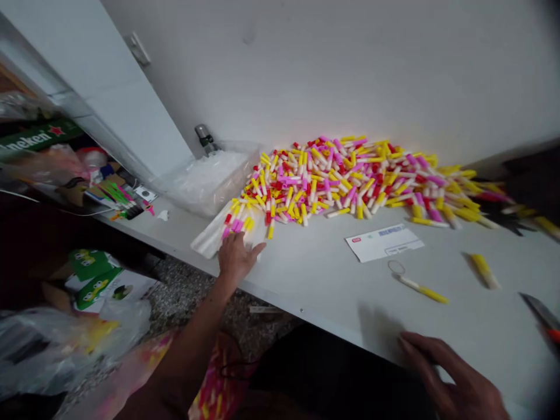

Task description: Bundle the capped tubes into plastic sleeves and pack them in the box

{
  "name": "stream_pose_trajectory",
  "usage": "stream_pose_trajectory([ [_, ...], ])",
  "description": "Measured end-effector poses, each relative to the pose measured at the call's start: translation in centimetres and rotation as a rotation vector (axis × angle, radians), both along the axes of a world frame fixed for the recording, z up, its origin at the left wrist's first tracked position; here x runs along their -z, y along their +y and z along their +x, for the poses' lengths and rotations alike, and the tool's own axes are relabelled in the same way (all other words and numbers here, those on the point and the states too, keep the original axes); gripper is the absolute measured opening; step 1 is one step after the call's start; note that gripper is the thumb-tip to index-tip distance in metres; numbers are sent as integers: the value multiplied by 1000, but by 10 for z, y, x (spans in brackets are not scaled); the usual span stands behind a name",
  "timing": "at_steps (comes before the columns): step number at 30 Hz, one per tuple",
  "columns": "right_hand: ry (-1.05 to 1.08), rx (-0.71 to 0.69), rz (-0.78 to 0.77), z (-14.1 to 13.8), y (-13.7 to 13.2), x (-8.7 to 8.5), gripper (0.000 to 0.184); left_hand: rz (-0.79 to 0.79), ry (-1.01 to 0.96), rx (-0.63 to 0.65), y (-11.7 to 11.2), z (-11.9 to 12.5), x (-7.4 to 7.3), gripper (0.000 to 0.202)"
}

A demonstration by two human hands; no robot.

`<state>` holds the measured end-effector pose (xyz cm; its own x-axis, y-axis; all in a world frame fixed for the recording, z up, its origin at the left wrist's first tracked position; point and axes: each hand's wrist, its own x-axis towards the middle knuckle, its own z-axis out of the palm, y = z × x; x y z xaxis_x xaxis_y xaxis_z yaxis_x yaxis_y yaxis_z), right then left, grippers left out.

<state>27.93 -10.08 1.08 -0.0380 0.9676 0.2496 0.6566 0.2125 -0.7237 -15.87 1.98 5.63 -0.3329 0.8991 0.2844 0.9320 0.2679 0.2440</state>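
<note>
My left hand reaches over the near end of a clear plastic bag, thumb spread and fingers stretched toward a few pink and yellow pieces on it. Whether the fingertips press on the bag or the pieces I cannot tell. Beyond it spreads a big heap of short two-tone plastic tubes, white with yellow, red or pink ends. My right hand, slightly blurred, hovers at the table's front edge, fingers loosely bent and apart, nothing seen in them. Nearest to it lie a yellow-and-white tube and a thin rubber band.
A white printed card lies mid-table, with a single tube to its right. A blade with an orange handle is at the right edge. A bag-lined tray and a bottle stand against the wall.
</note>
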Motion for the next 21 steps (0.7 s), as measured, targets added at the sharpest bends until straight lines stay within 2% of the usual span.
stream_pose_trajectory([
  [2, -53, -95, -28, -13, 23, 1, 33, -102, 80, 30, -5, 4, 2, 58],
  [6, -144, -60, 27, -27, 38, 5, 32, -160, 171, 36, -14, 22, 8, 37],
  [8, -143, -59, 46, -26, 36, 8, 31, -152, 187, 58, -14, 18, 10, 28],
  [12, -136, -82, 45, -21, 31, 13, 28, -126, 145, 119, -9, -3, 16, 34],
  [17, -109, -80, 49, -22, 31, 13, 26, -108, 199, -28, -4, -6, 20, 39],
  [21, -93, -70, 45, -24, 30, 13, 26, -150, 235, -78, 4, 1, 16, 44],
])
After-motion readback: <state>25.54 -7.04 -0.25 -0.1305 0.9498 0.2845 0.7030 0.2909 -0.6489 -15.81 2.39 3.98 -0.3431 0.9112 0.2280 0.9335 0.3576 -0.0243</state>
